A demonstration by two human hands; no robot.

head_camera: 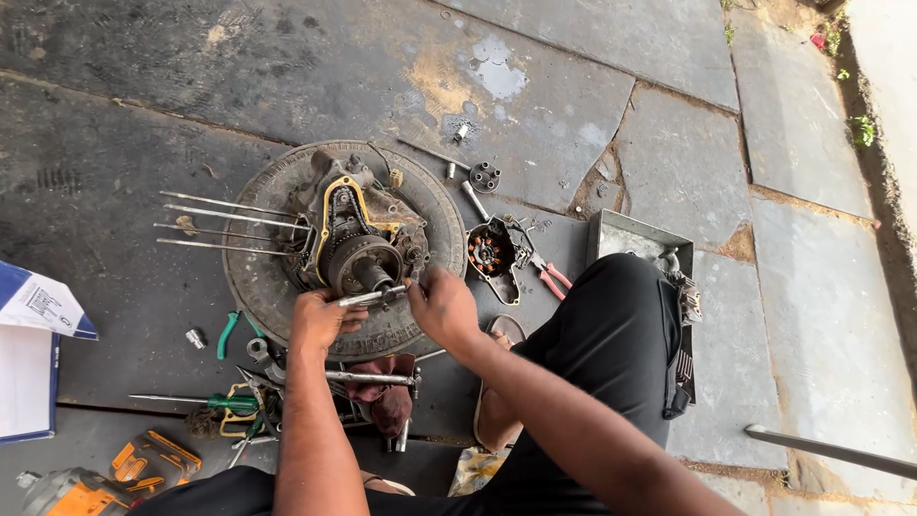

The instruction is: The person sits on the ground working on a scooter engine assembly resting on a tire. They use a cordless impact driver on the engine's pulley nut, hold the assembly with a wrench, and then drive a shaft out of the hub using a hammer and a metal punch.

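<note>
Both grips close on one metal tool (373,297): the left hand (320,320) wraps its handle end while the right hand (442,308) pinches its tip with fingers pressed together. That tool lies against the round hub of a greasy engine assembly (358,239), which rests on a worn tyre (256,277) laid flat on the stone floor (669,162). Just right of the tyre sit a stator cover (492,253) and red-handled pliers (552,277); below it lie green-handled tools (229,401).

light: soft even daylight | shadows: faint | focus: sharp | edges: slight wide-angle bend
</note>
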